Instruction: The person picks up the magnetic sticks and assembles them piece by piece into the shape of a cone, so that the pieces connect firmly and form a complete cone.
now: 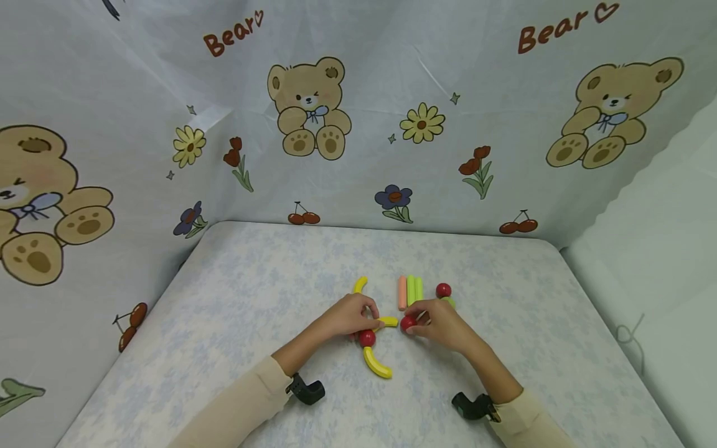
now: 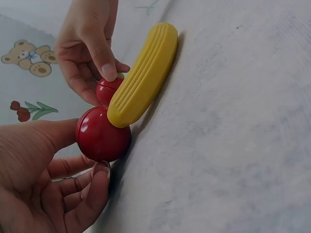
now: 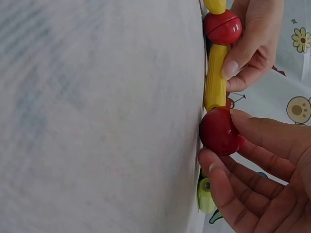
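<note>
My left hand (image 1: pixel 351 314) pinches a yellow curved rod (image 1: pixel 388 322), its thumb lying along the rod in the right wrist view. Close beside those fingers sits a red ball (image 1: pixel 367 338), with another yellow curved rod (image 2: pixel 146 73) running from it toward me. My right hand (image 1: pixel 442 323) grips a second red ball (image 3: pixel 221 131) between thumb and fingers. That ball meets the far end of the pinched rod in the right wrist view. Beyond the left hand, a further yellow curved rod (image 1: pixel 360 284) is partly covered. Something reddish peeks out under the left hand.
Behind the hands lie a salmon rod (image 1: pixel 402 292) and two light green rods (image 1: pixel 415 290) side by side. Past the right hand are another red ball (image 1: pixel 443 290) and a green piece (image 1: pixel 449 302). A bear-print cloth (image 1: pixel 358 180) rises behind the table (image 1: pixel 269 267).
</note>
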A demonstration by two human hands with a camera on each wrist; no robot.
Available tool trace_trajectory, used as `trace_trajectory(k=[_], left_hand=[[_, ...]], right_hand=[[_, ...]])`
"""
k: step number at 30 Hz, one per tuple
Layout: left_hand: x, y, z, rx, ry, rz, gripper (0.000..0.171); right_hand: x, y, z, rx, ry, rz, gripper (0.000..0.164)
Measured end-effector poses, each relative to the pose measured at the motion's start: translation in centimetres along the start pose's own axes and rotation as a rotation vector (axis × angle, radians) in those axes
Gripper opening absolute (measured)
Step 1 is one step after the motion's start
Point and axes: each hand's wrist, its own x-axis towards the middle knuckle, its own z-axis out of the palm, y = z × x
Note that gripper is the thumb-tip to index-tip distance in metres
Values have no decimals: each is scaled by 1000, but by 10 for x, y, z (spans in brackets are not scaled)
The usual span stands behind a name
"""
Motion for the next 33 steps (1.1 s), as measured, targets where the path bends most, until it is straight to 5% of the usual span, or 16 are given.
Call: trace_trajectory(k=[15,23,33], left_hand=[[-18,-9,1,-140,34,14,15],[-32,0,2,-99,45,-8,13],[-34,-14,2,-120,28,69,14]], right_hand=[[5,-8,10,1,13,-10,28],[10,-11,15,15,-19,13,25],[13,-18,18,14,-27,-32,24]])
